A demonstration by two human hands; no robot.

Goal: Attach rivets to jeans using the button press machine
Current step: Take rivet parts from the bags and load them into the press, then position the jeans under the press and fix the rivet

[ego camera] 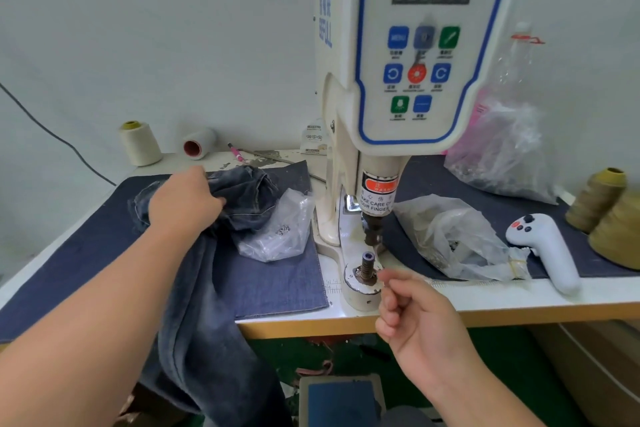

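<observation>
Standing tall at the far middle is the button press machine (415, 45), white with blue edges and coloured buttons on its front. Its dark punch (372, 230) hangs just above the little round post (366, 265) on the base.

The jeans (221, 253) are the next biggest thing. They lie bunched on the left of the table (519, 302) and hang down over the near edge. The left hand (185, 199) is on the bunched top part, and its fingers curl into the cloth as if grabbing it.

The right hand (415, 312) is near the post, just to its right. Its fingers are curled, and the thumb and first finger press together at the tip. I think a rivet is pinched there, but it is too small to see.

To do this step well, I would set the rivet straight on the post, pull the jeans over flat, and keep fingers away from the punch.

A blue cloth mat (277, 288) covers the table. A clear bag of small metal bits (277, 232) sits left of the machine, touching the jeans. Another clear bag (450, 236) sits on the right, beside a white handle with buttons (543, 246). Thread cones (140, 142) stand far left and near right. The wall (138, 28) is plain and pale. A foot pedal (341, 399) sits on the floor below.
</observation>
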